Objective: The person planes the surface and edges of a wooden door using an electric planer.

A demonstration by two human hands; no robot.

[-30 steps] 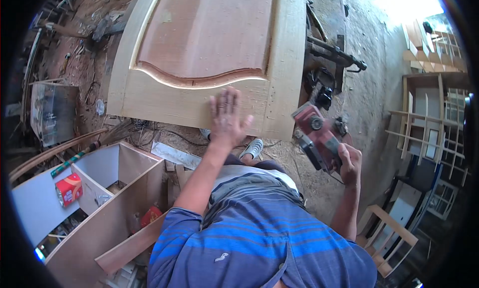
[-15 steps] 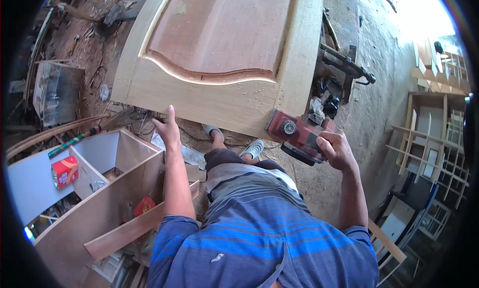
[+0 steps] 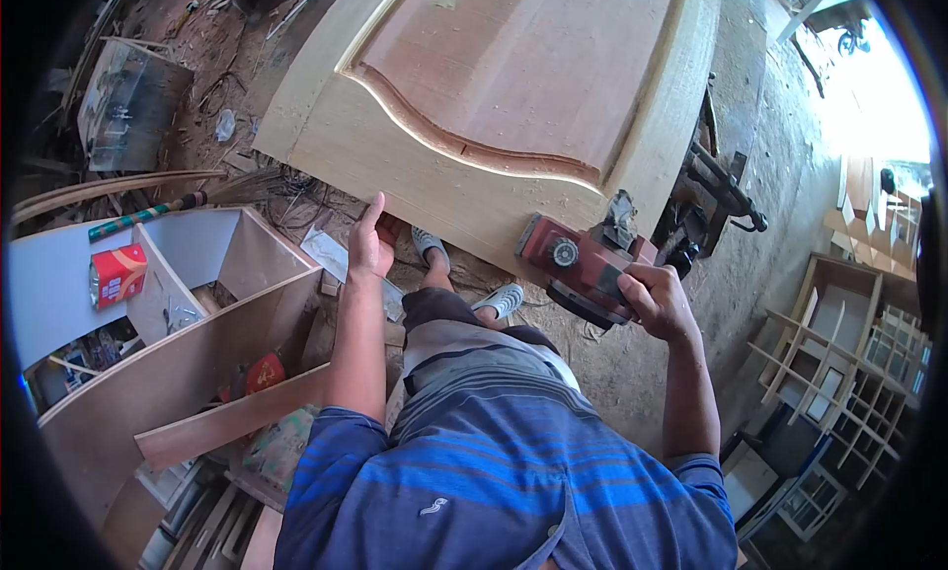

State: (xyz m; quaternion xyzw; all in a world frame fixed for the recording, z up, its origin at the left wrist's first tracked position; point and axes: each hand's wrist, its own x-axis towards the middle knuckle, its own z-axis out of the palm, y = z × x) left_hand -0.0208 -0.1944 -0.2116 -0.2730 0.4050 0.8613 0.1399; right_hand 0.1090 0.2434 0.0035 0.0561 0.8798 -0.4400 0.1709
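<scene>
A wooden door panel (image 3: 415,160) with a curved raised moulding lies ahead of me. My right hand (image 3: 657,299) is wrapped round the rear handle of a red electric planer (image 3: 592,261). The planer's front rests at the door's near edge, toward the right corner; wood shavings bunch at its chip outlet. By the near edge on the left is my left hand (image 3: 373,244), its thumb stretched up and its fingers apart, partly hidden. It holds nothing that I can see, and I cannot tell whether it touches the door.
An open wooden cabinet carcass (image 3: 197,323) stands at my left, with a red box (image 3: 118,276) in it. A loose board (image 3: 232,419) leans against its side. A black metal clamp (image 3: 726,190) sticks out right of the door. Lattice frames (image 3: 839,358) stand farther right.
The view has shifted, so the door sits farther right. My left hand has turned, with more of its palm and fingers showing. The planer has moved slightly left along the near edge, still in my right hand.
</scene>
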